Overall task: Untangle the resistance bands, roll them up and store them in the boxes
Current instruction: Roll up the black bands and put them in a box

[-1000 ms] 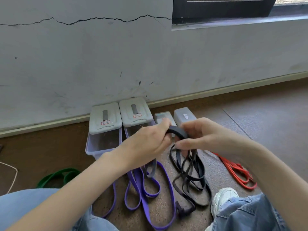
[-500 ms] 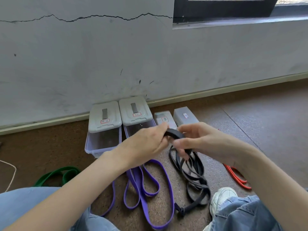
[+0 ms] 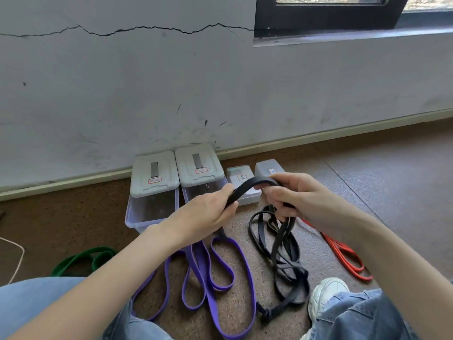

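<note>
We hold the black band [image 3: 255,184] at frame centre, the left hand [image 3: 208,212] and right hand [image 3: 294,195] each with fingers curled round it. The span between them stays taut, probably so that the trailing loops hang free to untangle. Four boxes [image 3: 153,192] stand at the wall behind. The two larger appear empty; what the smaller two hold, we cannot tell.

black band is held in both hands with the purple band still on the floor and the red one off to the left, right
Not quite. In the head view the red band lies to the right. Both the left hand and right hand hold the black band, and the purple band is on the floor.
</note>
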